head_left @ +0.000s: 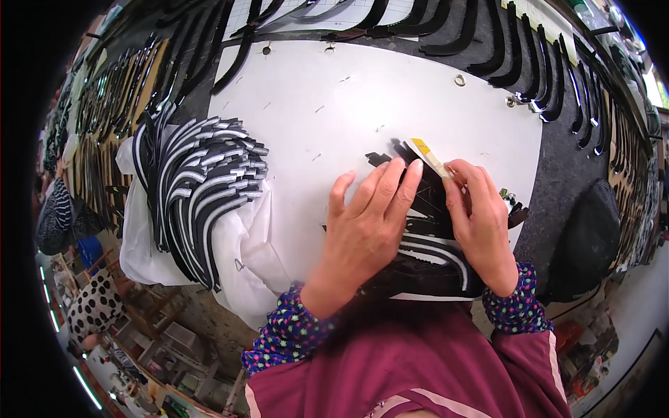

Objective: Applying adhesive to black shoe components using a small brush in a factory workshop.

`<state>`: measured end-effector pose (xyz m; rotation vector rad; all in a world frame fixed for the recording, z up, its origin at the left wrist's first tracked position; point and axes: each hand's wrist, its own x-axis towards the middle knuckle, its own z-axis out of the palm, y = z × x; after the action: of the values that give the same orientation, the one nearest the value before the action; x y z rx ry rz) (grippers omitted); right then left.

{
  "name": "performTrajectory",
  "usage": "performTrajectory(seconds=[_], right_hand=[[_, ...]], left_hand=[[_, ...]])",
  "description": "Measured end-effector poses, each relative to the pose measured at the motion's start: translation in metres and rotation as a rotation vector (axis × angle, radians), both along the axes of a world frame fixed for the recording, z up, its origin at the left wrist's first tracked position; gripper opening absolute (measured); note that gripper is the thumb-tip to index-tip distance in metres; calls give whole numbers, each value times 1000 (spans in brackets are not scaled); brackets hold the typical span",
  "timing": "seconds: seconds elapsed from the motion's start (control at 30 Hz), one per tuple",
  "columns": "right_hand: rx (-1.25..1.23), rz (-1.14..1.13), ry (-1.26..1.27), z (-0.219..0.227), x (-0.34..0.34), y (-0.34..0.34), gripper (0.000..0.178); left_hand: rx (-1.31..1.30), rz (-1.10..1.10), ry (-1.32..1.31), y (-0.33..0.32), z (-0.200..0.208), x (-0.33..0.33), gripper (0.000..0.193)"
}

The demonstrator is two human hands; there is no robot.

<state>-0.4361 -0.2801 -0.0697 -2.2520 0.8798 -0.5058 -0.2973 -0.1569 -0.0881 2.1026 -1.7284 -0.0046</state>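
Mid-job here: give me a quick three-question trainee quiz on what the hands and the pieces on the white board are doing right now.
1. True or false: the left hand lies flat, fingers spread, on the black curved pieces.
2. What does the right hand pinch at its fingertips?
A. a metal ring
B. a small yellow-and-white strip
C. scissors
3. On which side of the white board does the fanned stack of black-and-white striped pieces lie?

Key:
1. True.
2. B, the yellow-and-white strip.
3. The person's left side, resting on white plastic sheeting.
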Motion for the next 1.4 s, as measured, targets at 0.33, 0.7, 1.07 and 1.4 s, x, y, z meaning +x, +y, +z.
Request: performTrajectory(seconds=[0.33, 0.7, 1.07, 1.4], right_hand=[[-14, 104, -40, 6, 13, -1, 28], [-229, 187, -26, -8, 17, -5, 39], [-285, 191, -4, -10, -14, -14, 36], [-114, 173, -85, -5, 17, -9, 35]], left_hand=[[74, 142, -37, 2, 0, 3, 50], [74, 140, 19, 3, 0, 9, 51], [116, 63, -11, 6, 3, -5, 48], [112, 88, 95, 4, 6, 5, 50]])
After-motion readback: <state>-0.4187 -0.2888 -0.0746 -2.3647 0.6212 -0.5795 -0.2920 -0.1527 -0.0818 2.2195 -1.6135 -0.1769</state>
